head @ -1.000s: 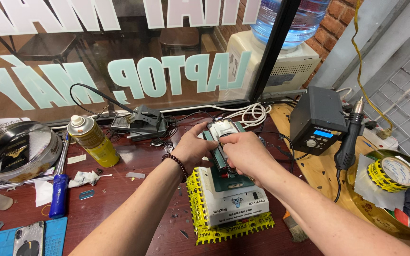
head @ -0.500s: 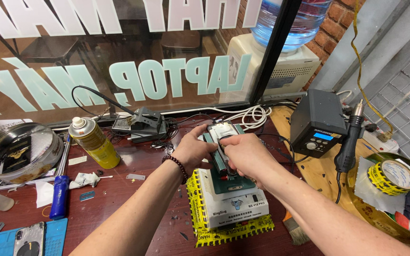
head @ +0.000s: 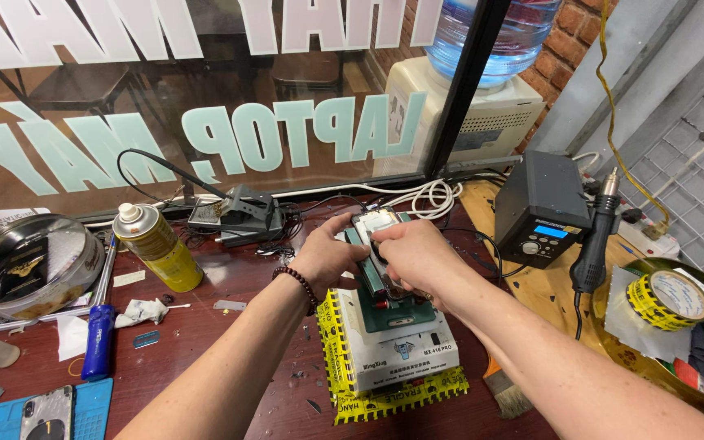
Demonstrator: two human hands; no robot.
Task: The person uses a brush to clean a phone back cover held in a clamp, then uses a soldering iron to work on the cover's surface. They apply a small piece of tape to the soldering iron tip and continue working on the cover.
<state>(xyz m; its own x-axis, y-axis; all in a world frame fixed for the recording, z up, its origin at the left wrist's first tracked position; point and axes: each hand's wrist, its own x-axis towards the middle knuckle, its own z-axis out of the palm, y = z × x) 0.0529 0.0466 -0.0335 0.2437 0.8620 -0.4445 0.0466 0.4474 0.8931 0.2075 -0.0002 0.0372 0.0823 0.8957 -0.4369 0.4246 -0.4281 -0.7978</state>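
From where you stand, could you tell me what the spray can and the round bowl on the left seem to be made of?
Spray can: likely metal, painted glossy yellow, with a white plastic-looking nozzle. Round bowl: probably polished steel, since its rim shines and mirrors the surroundings.

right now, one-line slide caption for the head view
Both hands, left hand and right hand, press a phone onto a white machine.

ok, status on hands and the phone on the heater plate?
Left hand steadies phone at its left edge. Right hand grips it from above. Phone sits on white heating station. Nothing blocking; spray can well left.
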